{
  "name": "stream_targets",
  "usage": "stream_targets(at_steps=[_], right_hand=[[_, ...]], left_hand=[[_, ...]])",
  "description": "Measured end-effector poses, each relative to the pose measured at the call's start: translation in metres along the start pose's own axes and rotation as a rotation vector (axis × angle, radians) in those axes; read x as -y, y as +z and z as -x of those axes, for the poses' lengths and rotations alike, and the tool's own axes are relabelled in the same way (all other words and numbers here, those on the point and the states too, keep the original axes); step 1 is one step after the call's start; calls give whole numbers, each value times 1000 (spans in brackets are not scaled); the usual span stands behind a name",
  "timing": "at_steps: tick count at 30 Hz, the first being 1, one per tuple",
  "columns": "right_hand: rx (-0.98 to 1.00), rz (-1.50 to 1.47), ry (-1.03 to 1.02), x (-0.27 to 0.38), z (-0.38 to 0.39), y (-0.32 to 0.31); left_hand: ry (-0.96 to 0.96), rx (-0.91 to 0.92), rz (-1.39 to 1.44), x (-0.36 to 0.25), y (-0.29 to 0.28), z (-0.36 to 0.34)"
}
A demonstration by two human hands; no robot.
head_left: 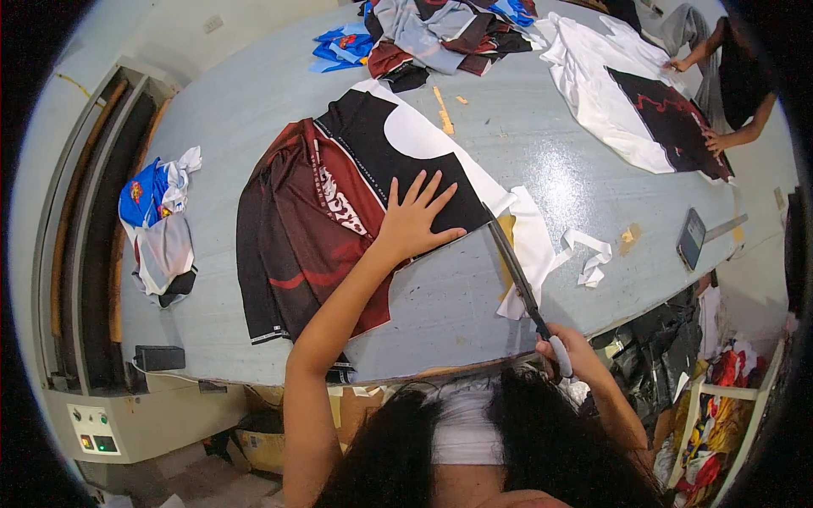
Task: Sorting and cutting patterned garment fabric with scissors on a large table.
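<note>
My left hand [419, 216] lies flat with its fingers spread on the black part of a printed fabric panel [296, 220], dark red and black with white lettering. The panel has a curved cutout along its upper edge, with white fabric [428, 127] showing there. My right hand [569, 351] is closed round the handles of long dark scissors [521, 279]. Their tips reach the right corner of the black fabric, close to a white scrap [527, 233]. Whether the blades are parted is hard to make out.
A fabric heap [423, 38] sits at the table's far side, a smaller blue-and-white pile [157, 224] at left. A phone [691, 237] and a curled white strip [589, 254] lie at right. Another person's hands [720, 140] rest on white and black fabric. A machine [93, 245] stands left.
</note>
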State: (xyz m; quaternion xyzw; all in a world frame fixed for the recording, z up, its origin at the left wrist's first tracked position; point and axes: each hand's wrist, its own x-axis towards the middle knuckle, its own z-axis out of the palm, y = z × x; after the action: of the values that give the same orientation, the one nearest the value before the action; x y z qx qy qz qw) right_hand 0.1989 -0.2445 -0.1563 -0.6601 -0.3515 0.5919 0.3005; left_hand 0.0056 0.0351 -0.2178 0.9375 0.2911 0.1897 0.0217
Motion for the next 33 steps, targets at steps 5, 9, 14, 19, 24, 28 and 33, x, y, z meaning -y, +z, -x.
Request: stream_targets(at_steps=[5, 9, 14, 19, 24, 28, 33], right_hand=[[1, -35, 41, 6, -2, 2], [-16, 80, -42, 11, -2, 1], [-22, 182, -30, 10, 0, -1], [-54, 301, 30, 18, 4, 1], [-86, 376, -23, 13, 3, 1], [-100, 388, 29, 19, 5, 5], [-70, 333, 63, 17, 3, 0]], left_hand=[[-11, 70, -4, -1, -6, 0], [-5, 62, -14, 2, -6, 2], [-4, 52, -15, 3, -5, 3], [2, 46, -9, 4, -4, 3], [5, 44, -11, 3, -5, 2], [8, 32, -17, 3, -6, 2], [12, 7, -11, 5, -1, 4]])
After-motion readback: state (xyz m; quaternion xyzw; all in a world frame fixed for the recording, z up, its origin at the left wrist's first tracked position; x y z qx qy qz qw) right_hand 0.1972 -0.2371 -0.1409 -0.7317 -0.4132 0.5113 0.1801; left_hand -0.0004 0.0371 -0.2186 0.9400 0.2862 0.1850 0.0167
